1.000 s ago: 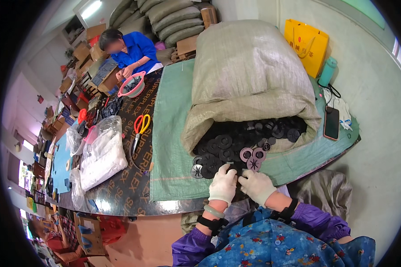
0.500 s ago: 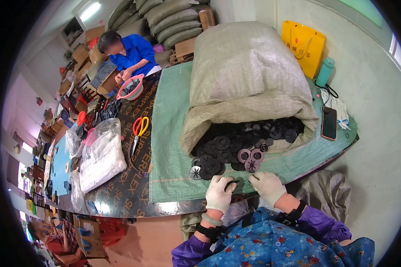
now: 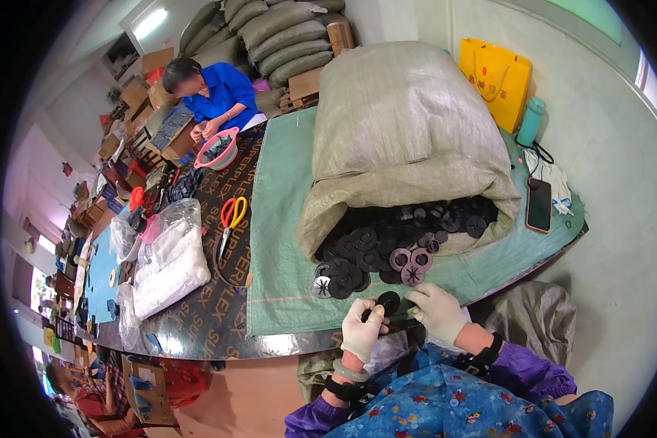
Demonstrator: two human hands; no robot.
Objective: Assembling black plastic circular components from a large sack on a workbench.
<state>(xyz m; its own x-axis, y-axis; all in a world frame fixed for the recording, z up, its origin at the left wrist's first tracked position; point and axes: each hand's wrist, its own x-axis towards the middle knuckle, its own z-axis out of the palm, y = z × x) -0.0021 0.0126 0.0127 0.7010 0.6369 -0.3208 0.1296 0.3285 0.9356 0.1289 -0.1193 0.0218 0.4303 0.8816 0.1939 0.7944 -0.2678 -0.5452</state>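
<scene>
My left hand [image 3: 362, 326], in a white glove, pinches a round black plastic disc [image 3: 388, 301] at the table's front edge. Close to the disc's right side is my right hand [image 3: 436, 310], also gloved in white. Its fingers are drawn together at the tips, and what they hold, if anything, cannot be made out. Just beyond my hands lie several black discs [image 3: 341, 277] in a heap, with a few shinier, purplish-looking discs [image 3: 413, 274] beside them. The heap spills from the mouth of a big woven sack [image 3: 412, 117] lying on its side.
Green woven sheeting [image 3: 285, 241] covers this part of the table. Scissors [image 3: 230, 219] and a clear plastic bag [image 3: 171, 263] lie to the left. At right are a phone [image 3: 539, 206], gloves, a teal bottle [image 3: 533, 120] and a yellow paper bag [image 3: 493, 80]. A co-worker sits behind a pink basin [image 3: 217, 150].
The black disc in my left hand has turned, so its round face now shows. Both hands stay close together near the table edge. The whole view has shifted slightly.
</scene>
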